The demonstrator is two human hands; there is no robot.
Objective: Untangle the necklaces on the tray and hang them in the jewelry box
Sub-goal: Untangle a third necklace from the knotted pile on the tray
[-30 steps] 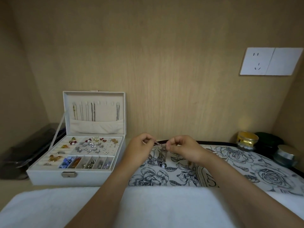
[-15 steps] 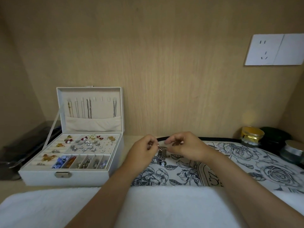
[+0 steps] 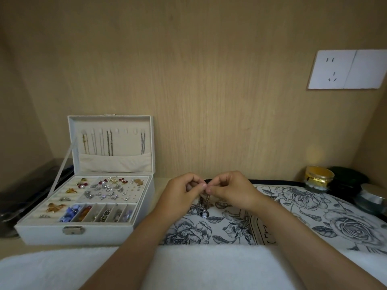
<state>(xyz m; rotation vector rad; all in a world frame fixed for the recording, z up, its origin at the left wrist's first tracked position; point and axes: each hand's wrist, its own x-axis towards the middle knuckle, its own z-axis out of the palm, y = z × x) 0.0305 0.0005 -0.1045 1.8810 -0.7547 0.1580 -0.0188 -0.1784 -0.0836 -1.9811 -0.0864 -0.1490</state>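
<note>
My left hand and my right hand meet fingertip to fingertip over the flower-printed tray. Both pinch the top of a tangled bunch of necklaces, which hangs down from my fingers. A round silver pendant dangles at its bottom, just above the tray. The white jewelry box stands open at the left. Several chains hang from hooks inside its raised lid.
The box's lower trays hold several earrings and charms. A gold-lidded jar, a dark jar and a silver-lidded jar stand at the back right. A dark case lies left of the box. A white towel covers the front edge.
My hands have drawn closer together, fingertips now touching, and the necklace bunch hangs straight beneath them. The view has shifted slightly.
</note>
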